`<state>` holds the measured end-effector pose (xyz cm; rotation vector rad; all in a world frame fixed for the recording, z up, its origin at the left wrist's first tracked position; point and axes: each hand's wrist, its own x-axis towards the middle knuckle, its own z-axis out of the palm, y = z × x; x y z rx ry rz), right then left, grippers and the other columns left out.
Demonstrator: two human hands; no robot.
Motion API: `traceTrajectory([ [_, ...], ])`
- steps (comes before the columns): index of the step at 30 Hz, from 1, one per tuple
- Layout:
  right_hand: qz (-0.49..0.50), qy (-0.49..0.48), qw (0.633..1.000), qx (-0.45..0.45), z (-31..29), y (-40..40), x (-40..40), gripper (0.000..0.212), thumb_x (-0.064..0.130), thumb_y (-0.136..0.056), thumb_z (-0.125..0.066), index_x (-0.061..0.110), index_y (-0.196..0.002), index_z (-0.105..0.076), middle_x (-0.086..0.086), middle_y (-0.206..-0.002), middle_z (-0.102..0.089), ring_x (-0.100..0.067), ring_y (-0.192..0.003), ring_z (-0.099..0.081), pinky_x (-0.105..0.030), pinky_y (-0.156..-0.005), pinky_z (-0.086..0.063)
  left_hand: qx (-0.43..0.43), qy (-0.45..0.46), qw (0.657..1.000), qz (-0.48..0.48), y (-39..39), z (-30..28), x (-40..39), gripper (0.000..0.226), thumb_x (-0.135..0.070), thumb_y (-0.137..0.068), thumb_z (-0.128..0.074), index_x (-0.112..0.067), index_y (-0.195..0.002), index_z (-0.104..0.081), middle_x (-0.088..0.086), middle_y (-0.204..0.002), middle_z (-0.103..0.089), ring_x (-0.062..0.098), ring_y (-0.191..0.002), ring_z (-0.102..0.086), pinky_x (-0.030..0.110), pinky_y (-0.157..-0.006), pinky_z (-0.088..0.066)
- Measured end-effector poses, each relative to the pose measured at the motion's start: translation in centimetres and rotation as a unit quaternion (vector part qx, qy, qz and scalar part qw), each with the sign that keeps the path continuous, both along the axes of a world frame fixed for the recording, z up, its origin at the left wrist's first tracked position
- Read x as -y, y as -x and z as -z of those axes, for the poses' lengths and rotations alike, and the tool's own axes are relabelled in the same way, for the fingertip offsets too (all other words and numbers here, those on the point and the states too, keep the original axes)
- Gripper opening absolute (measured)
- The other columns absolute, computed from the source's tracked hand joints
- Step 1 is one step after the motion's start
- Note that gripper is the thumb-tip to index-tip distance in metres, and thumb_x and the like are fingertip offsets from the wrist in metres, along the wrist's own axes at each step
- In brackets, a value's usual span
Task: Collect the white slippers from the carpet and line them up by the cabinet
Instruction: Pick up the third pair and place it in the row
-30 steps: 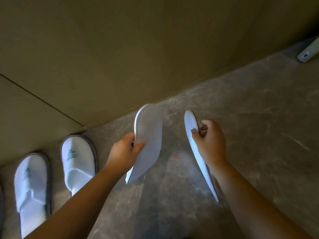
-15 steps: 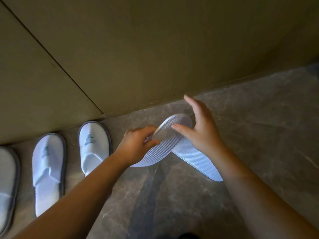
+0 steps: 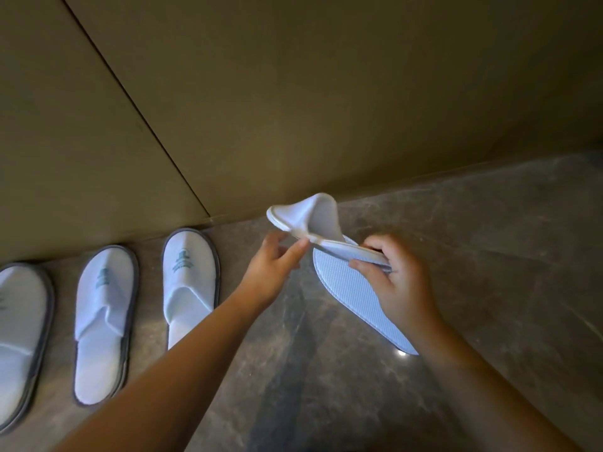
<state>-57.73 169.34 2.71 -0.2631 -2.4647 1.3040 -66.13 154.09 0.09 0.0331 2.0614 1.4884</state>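
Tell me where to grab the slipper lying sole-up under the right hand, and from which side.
Take the sole-up slipper by its long edge near the middle, coming from the left hand side, since the right hand and the upper slipper cover its other edge. It lies flat on the stone floor, so a thumb must slide under the thin rim and pinch.

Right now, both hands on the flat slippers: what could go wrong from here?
1. The right hand pinches two slippers at once; the lower slipper, sole up, may slip out of that grip as the left hand pulls the upper slipper open.
2. It could land sole up or skewed, out of line with the row of slippers along the cabinet.
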Motion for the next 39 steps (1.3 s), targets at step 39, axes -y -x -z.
traceTrajectory([
  [39,0.162,-0.137,0.873,0.439,14.6,-3.0,-7.2,0.062,0.016,-0.075,-0.067,0.000,-0.127,-0.038,-0.026,-0.129,-0.048,-0.042,-0.118,-0.046,-0.045,-0.097,-0.038,0.186,0.052,0.981,-0.031,-2.0,12.7,2.4,0.053,0.012,-0.077,-0.053,-0.010,-0.122,-0.037,0.011,-0.086,-0.057,0.031,-0.088,-0.057,0.049,-0.084,-0.048],
])
